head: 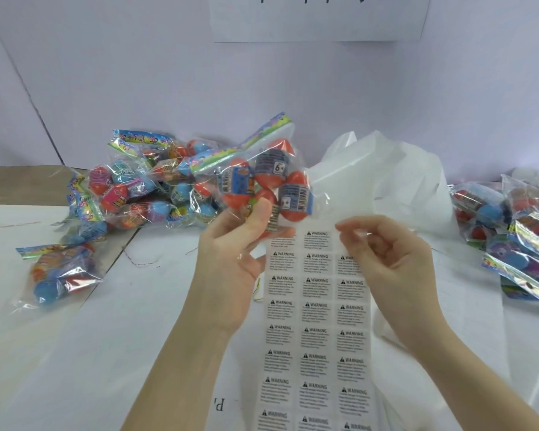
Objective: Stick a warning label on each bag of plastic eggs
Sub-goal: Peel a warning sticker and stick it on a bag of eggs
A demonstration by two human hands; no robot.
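Head view. The left hand (231,259) is raised above the worktop (106,353), palm toward the camera. Its thumb and fingers (259,213) are curled onto a clear bag of plastic eggs (262,178), clamping it at its lower edge. The held bag contains orange eggs wrapped in dark printed bands; its coloured header strip points up and to the left.

The right hand (389,262) is just beside the left hand, at the same height. Its fingers (350,227) are curled together at the top right corner of the label sheet (316,331), pinching at one warning label (349,259) in the right-hand column. Whether that label is lifted from the backing cannot be told.

The label sheet lies flat on the worktop between the two forearms and runs from the hands to the bottom edge of the frame. It carries three columns of small white labels, each headed WARNING.

A pile of egg bags (143,188) lies on the worktop to the left, behind the held bag. One separate bag (56,272) lies nearer, at the far left. A second pile of bags (511,228) lies at the right edge. Crumpled white plastic film (380,175) stands behind the right hand. A white paper sign (318,20) hangs on the back wall.
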